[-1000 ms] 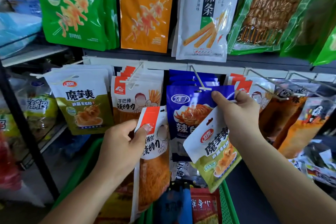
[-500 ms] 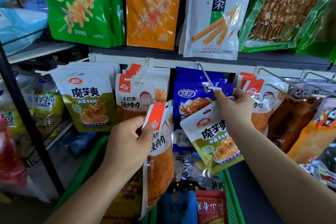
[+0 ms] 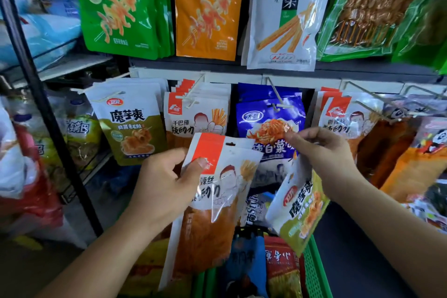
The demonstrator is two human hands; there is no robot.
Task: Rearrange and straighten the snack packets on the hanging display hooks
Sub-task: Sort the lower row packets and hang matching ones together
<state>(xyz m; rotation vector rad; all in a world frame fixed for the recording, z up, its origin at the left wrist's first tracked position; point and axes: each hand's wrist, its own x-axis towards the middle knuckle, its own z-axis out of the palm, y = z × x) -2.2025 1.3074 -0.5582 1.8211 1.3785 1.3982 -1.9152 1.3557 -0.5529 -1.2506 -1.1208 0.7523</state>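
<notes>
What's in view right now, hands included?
green packets: several, green, top left hook
orange packet: one showing, orange, top row
white packet: one showing, white, top centre
clear packets: several, green-edged, top right
olive packets: several, white-olive, lower left hook
red-cornered packets: several, white-red, next hook
blue packets: several, blue, middle hook
more red-cornered packets: several, white-red, right hook
panda packets: several, orange, far right
basket: one, green, below
left hand: grips held red-cornered packet
right hand: holds held olive packet

— What colours has the packet (image 3: 217, 191) in your left hand (image 3: 164, 184)?
— White, with a red corner, an orange bottom and a cartoon face.
— And the pouch (image 3: 298, 210) in your right hand (image 3: 324, 150)?
— My pouch is white over olive green. The basket (image 3: 314, 271) below is green mesh.
</notes>
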